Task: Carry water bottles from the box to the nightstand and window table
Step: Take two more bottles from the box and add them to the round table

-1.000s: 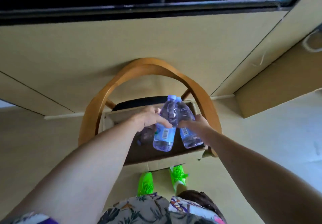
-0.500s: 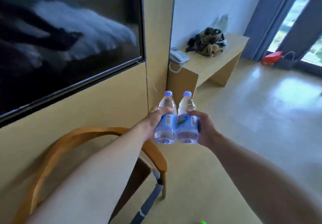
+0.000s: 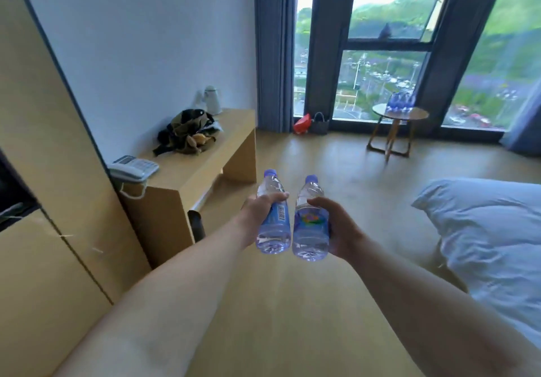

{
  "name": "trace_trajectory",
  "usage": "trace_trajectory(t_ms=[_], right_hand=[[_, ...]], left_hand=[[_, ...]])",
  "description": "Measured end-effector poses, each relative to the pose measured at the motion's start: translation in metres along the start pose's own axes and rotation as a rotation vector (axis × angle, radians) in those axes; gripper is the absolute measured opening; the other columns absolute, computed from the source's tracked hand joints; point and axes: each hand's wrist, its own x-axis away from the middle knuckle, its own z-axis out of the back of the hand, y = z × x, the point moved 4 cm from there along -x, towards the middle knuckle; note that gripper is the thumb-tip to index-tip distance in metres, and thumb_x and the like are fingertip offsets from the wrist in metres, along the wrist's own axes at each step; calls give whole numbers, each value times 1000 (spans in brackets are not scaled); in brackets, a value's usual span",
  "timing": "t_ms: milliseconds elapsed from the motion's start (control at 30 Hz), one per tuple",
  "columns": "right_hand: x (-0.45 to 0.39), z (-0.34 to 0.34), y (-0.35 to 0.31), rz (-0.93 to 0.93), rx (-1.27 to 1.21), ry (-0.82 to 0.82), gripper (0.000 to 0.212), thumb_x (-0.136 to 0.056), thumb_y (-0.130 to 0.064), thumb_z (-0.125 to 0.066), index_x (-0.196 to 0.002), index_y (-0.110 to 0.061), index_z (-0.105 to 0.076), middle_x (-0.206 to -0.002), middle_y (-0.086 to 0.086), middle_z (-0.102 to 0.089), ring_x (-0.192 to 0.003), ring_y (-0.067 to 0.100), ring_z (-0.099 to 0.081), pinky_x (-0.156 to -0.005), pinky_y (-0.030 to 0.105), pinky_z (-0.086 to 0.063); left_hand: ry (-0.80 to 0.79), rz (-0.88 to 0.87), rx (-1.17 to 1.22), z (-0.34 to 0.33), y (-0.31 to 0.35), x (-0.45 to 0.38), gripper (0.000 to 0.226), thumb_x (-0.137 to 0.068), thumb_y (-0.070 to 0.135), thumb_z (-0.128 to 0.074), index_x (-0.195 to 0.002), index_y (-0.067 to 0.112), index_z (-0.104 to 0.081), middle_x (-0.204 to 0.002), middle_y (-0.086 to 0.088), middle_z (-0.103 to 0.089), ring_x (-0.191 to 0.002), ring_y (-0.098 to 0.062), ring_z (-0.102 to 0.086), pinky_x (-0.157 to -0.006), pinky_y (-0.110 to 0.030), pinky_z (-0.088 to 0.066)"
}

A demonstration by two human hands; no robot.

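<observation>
My left hand grips a clear water bottle with a blue cap and blue label, held upright in front of me. My right hand grips a second water bottle of the same kind, just beside the first. The two bottles stand nearly side by side over the wooden floor. Far ahead by the window stands a small round table with several blue bottles on it. The box and the nightstand are out of view.
A wooden desk runs along the left wall with a phone, a dark bag and a white kettle. A white bed fills the right side. Open wooden floor lies between them. Bags sit by the curtain.
The view has swung from the chair and box up and right toward the window. Both hands lifted the bottles out and now hold them slightly apart, in front of me.
</observation>
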Motion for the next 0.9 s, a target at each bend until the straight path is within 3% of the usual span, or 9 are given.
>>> trace_trajectory(t_ms=[100, 167, 300, 467, 633, 700, 767, 833, 900], right_hand=[[-1, 53, -33, 64, -117, 56, 55, -87, -41, -77, -125, -9, -54, -112, 19, -54, -107, 37, -55, -108, 52, -43], [-3, 81, -52, 108, -173, 88, 61, -83, -42, -83, -127, -10, -55, -111, 17, -56, -108, 34, -58, -115, 53, -39], [-14, 138, -89, 161, -171, 143, 51, -86, -29, -81, -125, -10, -53, -106, 18, -62, -95, 33, -66, -96, 50, -54], [-55, 209, -139, 236, -134, 310, 45, -83, -27, -78, -118, -12, -55, -96, 16, -63, -81, 30, -68, -80, 42, -58], [-123, 263, -195, 240, -80, 407, 42, -82, -27, -78, -115, -11, -57, -100, 18, -66, -85, 32, -70, -80, 41, -60], [-152, 278, -218, 260, -64, 413, 51, -84, -31, -80, -123, -6, -59, -111, 24, -66, -101, 39, -69, -95, 50, -57], [-178, 292, -242, 291, -25, 420, 66, -84, -35, -84, -134, -2, -56, -125, 32, -62, -115, 48, -62, -107, 61, -46], [-200, 302, -262, 301, 26, 467, 71, -80, -34, -88, -135, -1, -57, -126, 37, -61, -109, 48, -64, -102, 62, -50], [-223, 316, -278, 298, 31, 499, 61, -81, -28, -86, -130, 0, -62, -119, 37, -64, -102, 46, -66, -93, 58, -56]], left_hand=[[-75, -14, -6, -62, 15, -39, 52, -82, 32, -83, -121, 6, -61, -96, -20, -69, -82, -36, -68, -80, -49, -60], [-131, -35, -25, -98, 23, -66, 46, -82, 36, -83, -114, 8, -64, -92, -18, -67, -81, -35, -68, -85, -52, -59], [-217, -33, -93, -157, 33, -123, 49, -78, 40, -87, -111, 12, -63, -89, -14, -68, -70, -30, -69, -68, -40, -61], [-311, -20, -156, -217, 35, -211, 62, -75, 37, -89, -121, 6, -62, -92, -19, -72, -65, -30, -72, -56, -34, -58], [-399, -23, -226, -261, 61, -316, 75, -70, 38, -89, -130, 7, -56, -116, -27, -70, -91, -40, -75, -79, -53, -63], [-423, -16, -236, -277, 77, -358, 76, -70, 36, -89, -131, 8, -54, -115, -26, -70, -94, -41, -75, -83, -58, -62], [-435, -10, -234, -293, 92, -398, 76, -72, 35, -89, -132, 9, -52, -115, -25, -70, -92, -40, -75, -80, -56, -63], [-451, -1, -241, -308, 105, -434, 75, -73, 33, -88, -133, 8, -50, -114, -24, -70, -88, -37, -76, -71, -48, -64], [-466, 9, -239, -322, 112, -465, 79, -68, 32, -89, -132, 8, -49, -112, -24, -69, -81, -35, -76, -64, -42, -62]])
